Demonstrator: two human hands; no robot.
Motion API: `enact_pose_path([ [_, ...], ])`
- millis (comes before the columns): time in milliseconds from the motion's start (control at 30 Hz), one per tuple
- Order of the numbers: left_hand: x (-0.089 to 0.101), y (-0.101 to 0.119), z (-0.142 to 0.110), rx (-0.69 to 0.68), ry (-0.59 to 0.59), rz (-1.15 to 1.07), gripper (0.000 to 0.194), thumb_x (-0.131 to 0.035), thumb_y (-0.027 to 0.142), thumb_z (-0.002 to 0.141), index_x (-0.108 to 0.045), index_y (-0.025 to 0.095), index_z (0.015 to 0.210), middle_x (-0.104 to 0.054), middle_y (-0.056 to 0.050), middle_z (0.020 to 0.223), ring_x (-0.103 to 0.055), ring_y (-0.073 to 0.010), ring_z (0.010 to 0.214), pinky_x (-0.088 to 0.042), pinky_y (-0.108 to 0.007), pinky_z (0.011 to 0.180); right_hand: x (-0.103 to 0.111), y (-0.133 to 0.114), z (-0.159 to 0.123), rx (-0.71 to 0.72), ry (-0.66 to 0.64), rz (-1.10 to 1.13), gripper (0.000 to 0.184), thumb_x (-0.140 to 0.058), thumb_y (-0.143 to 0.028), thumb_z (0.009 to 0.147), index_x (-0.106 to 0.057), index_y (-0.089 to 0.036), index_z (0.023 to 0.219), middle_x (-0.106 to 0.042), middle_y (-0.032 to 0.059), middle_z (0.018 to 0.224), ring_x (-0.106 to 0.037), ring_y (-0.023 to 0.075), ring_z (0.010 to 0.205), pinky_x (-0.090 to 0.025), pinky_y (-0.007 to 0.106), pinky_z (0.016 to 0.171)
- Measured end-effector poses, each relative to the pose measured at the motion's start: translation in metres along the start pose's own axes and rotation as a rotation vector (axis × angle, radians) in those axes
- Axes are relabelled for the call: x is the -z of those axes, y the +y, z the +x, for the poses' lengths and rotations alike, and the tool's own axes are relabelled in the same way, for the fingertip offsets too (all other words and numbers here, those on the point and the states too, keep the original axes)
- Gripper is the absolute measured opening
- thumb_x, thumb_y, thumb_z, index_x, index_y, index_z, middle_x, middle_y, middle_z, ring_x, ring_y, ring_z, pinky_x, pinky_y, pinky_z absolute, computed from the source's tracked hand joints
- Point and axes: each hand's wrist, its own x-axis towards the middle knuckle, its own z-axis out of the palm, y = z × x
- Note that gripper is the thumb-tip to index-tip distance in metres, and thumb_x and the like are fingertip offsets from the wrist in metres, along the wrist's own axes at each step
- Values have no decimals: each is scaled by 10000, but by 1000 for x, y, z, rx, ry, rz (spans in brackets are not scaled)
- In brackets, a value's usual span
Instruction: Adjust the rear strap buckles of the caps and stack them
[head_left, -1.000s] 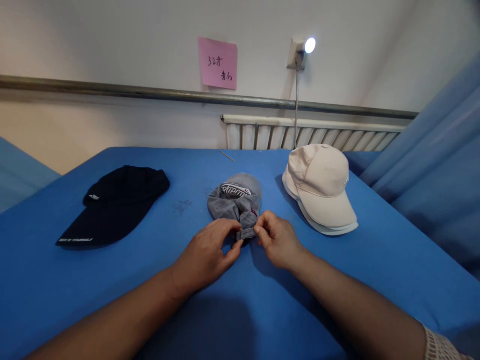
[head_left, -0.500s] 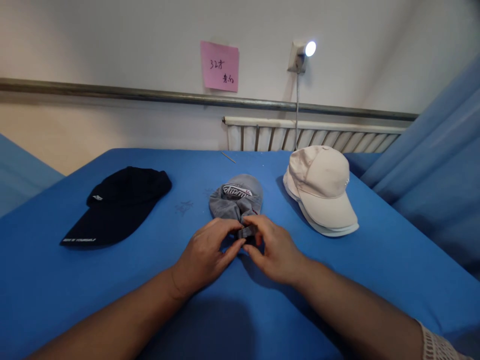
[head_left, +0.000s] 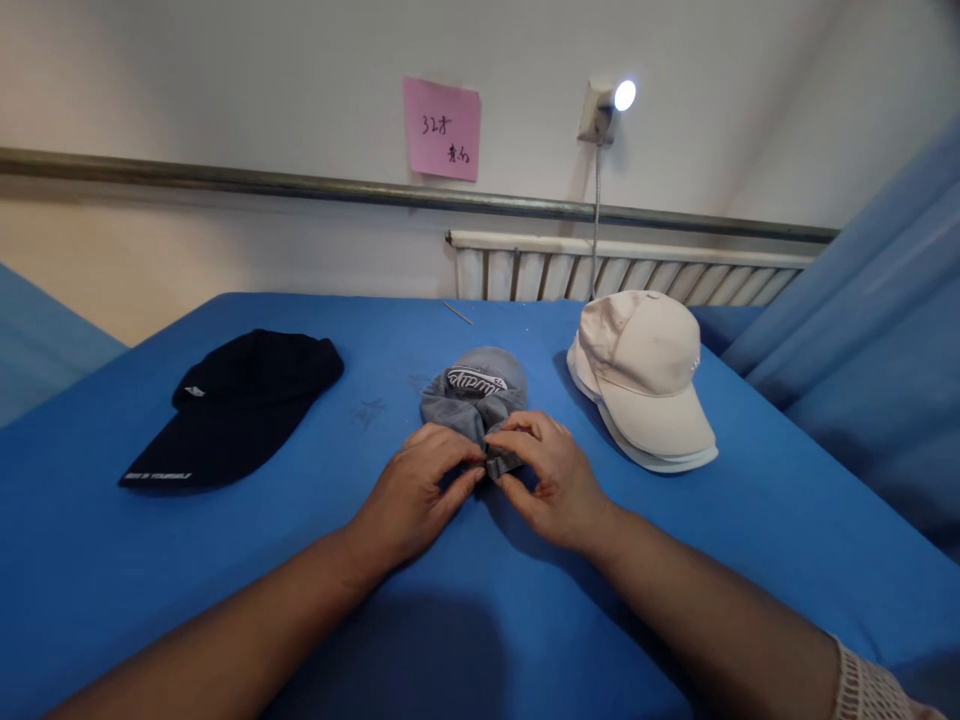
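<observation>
Background: pale wall (head_left: 300, 80), upper part of view. Work surface: table (head_left: 810, 540) under a blue cover, wide across the lower view; blue curtain (head_left: 877, 330) hanging along its right side. Horizontal metal pipe (head_left: 247, 178) crosses the wall; below it, behind the table's far edge, a white radiator (head_left: 630, 270). Black cap (head_left: 247, 385) lies at left, brim toward the near left, small white lettering on the brim edge. Stack of pale caps (head_left: 649, 365) at right, beige one on top, brims toward the near right, layered edges visible beneath. Both hands at centre. Left hand (head_left: 416, 490): thumb and forefinger nearly closed, tips pinching the left end of a strap. Right hand (head_left: 555, 485): thumb and forefinger a little apart, forefinger above and thumb below, the strap held between them; remaining fingers curled, partly hidden. Gray cap (head_left: 480, 390) on the table directly beyond the hands, between the black cap and the stack, well apart from both; crown creased, white script lettering on it, strap end toward the wearer. Pink note (head_left: 442, 130), handwritten, on the wall above the pipe. Wall socket (head_left: 595, 112) to its right, with a lit round lamp (head_left: 625, 95) and hanging cord (head_left: 597, 220). Strap (head_left: 504, 463): short, gray; fastening detail too small to read. Thin stick (head_left: 457, 313) near the far table edge.
</observation>
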Motion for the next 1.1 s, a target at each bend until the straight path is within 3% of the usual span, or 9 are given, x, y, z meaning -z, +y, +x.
enact_pose_path([
  [100, -3, 1, -2, 82, 71, -65, 64, -581, 243, 920, -630, 225, 957, -677, -10, 893, -622, -182, 864, -505, -336, 813, 3, -3, 1, 43, -20, -64, 368, -681, -201, 825, -622, -260, 1183, -621, 73, 1219, -574, 258, 1088, -413, 422, 916],
  [233, -8, 3, -4, 185, 143, -146, 112, -588, 270, 913, -606, 218, 1011, -680, -12, 924, -651, -180, 859, -524, -331, 797, 2, -5, 1, 83, -47, -68, 251, -675, -268, 882, -609, -225, 1120, -666, 63, 1120, -593, 233, 1009, -391, 386, 859],
  [500, -9, 8, -4, 189, 92, -130, 100, -535, 260, 938, -574, 222, 1021, -649, -11, 916, -636, -186, 864, -511, -341, 799, -3, -3, 2, 108, -58, -83, 40, -604, -238, 917, -583, -211, 938, -685, 26, 917, -584, 202, 864, -353, 344, 769],
  [700, -5, 5, -3, 207, 78, -95, 93, -516, 269, 932, -570, 212, 983, -631, -20, 880, -613, -194, 819, -503, -352, 769, -3, -3, 1, 64, -37, -43, 40, -607, -230, 915, -587, -202, 895, -661, 10, 823, -581, 181, 784, -347, 321, 730],
  [1000, -1, 1, -2, 261, 75, -140, 140, -530, 314, 932, -581, 225, 1027, -648, -8, 894, -628, -183, 810, -517, -340, 766, -3, 4, 0, -7, -42, -26, 123, -669, -219, 892, -640, -214, 1012, -698, 36, 930, -620, 202, 856, -403, 326, 766],
  [1100, -2, -2, -3, 223, 76, -128, 163, -549, 310, 932, -587, 228, 1067, -655, -26, 970, -634, -199, 905, -522, -369, 830, -5, 7, -1, -9, -19, -8, 177, -644, -163, 882, -637, -214, 1052, -700, 42, 953, -625, 206, 882, -431, 328, 784],
])
